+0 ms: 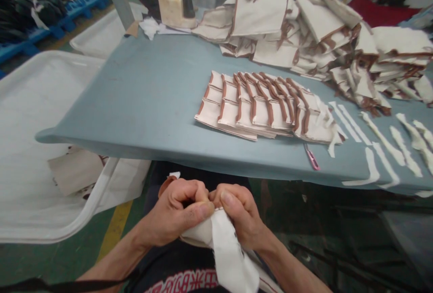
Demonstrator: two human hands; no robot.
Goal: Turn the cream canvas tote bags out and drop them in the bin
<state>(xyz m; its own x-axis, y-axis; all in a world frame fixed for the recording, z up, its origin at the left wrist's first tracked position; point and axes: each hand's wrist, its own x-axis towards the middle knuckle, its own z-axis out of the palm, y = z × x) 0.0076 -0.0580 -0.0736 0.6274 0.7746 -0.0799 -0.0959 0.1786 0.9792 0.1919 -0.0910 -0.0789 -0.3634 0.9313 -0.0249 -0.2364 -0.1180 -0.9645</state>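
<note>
My left hand (179,209) and my right hand (238,212) are held together in my lap, below the front edge of the grey-blue table (152,99). Both are closed on one white fabric piece (226,248). The fingers pinch its upper end, and the loose cloth hangs down between my wrists. A bit of brown trim shows at my left knuckles.
On the table lies a neat overlapping row of white pieces with brown trim (260,106), a pink tool (311,157) at the front edge, white cloth strips (382,148) at the right and a big loose heap (324,27) behind. A white tub (30,157) stands at my left.
</note>
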